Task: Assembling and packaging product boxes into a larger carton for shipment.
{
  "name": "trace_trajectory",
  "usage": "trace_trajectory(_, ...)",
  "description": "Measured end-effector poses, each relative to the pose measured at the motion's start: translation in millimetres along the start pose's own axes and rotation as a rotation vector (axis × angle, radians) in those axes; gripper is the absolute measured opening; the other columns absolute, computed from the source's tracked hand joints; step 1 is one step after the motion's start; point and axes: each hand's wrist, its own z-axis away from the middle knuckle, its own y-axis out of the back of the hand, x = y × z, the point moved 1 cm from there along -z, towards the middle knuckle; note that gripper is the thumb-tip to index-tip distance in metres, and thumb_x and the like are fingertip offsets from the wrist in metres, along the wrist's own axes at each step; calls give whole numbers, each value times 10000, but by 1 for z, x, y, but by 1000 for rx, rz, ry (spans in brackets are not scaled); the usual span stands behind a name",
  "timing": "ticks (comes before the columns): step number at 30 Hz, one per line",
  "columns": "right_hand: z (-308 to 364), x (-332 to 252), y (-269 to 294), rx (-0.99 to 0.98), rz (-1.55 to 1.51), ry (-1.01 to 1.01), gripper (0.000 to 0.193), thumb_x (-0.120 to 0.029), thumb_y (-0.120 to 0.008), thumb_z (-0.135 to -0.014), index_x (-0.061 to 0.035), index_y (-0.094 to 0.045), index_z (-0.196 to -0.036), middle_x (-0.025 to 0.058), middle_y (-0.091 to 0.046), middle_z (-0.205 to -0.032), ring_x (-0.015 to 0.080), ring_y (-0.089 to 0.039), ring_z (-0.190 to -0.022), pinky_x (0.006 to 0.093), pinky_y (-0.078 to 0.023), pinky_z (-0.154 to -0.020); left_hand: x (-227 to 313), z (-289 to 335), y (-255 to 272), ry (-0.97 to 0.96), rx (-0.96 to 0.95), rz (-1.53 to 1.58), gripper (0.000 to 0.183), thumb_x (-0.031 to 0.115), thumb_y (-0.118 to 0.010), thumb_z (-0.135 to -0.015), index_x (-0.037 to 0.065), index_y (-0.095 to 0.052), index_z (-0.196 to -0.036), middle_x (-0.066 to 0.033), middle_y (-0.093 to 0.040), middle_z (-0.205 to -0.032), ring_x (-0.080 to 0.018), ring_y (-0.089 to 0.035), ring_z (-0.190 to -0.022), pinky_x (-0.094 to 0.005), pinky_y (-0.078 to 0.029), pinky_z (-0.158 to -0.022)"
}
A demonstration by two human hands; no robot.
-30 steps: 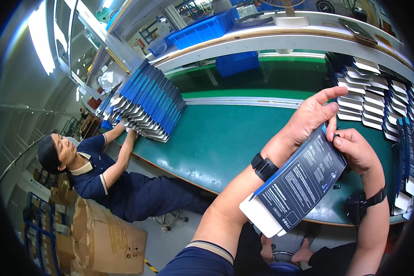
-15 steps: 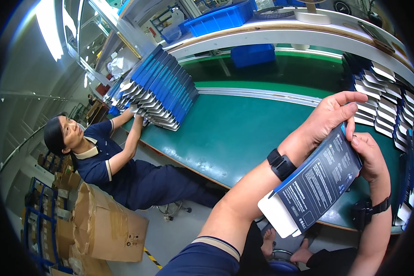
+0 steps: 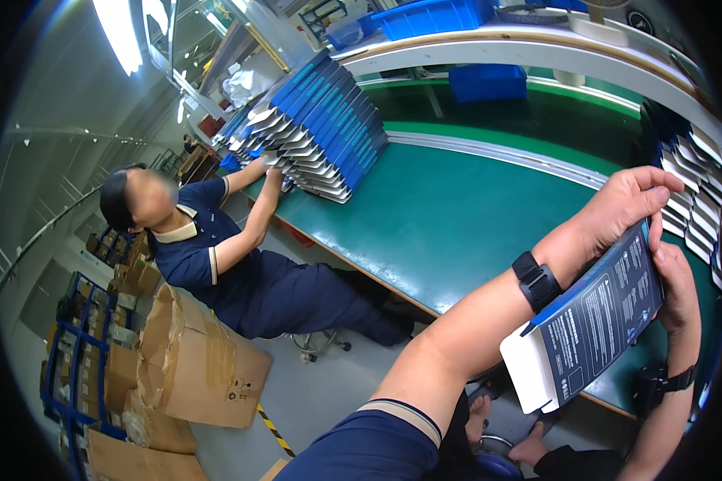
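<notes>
A flat-sided dark blue carton (image 3: pixel 598 321) with pale print slants between my hands at the right. Its near end stands open, with a white inner flap (image 3: pixel 529 369) sticking out. My left hand (image 3: pixel 630 208) is at the carton's far end, thumb and forefinger stretched past it and the lower fingers curled against its corner. Lower down, my right hand (image 3: pixel 678 280) grips the far end from the right side, thumb near the top edge. The carton's underside and some of my fingertips are hidden.
A green worktable (image 3: pixel 457 216) spans the middle. Stacked blue cartons (image 3: pixel 329 128) stand at its far left, where a co-worker (image 3: pixel 208 232) reaches in. More white-flapped cartons (image 3: pixel 694 184) pile up at right. A large cardboard box (image 3: pixel 208 369) sits on the floor, left.
The view has swung, so the table, stacks and co-worker appear farther right. My hands and the carton also sit farther right in view, still together in much the same hold.
</notes>
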Motion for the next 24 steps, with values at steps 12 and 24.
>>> trace_trajectory(12,1,-9,0,-99,-1,-65,435,-404,-580,-889,25,-576,-963,40,-615,-743,81,-557,-514,192,-428,-439,-1,2,4,0,29,-86,325,195,-564,-950,-33,-522,-1178,-75,-614,-612,-120,-603,-526,-221,-500,-540)
trace_trajectory(24,-2,3,0,-136,26,-43,466,-433,-584,-894,26,-571,-976,45,-624,-744,79,-563,-506,182,-427,-419,-1,1,7,-1,12,-76,331,214,-581,-944,-30,-540,-1165,-80,-620,-619,-123,-616,-532,-218,-505,-533)
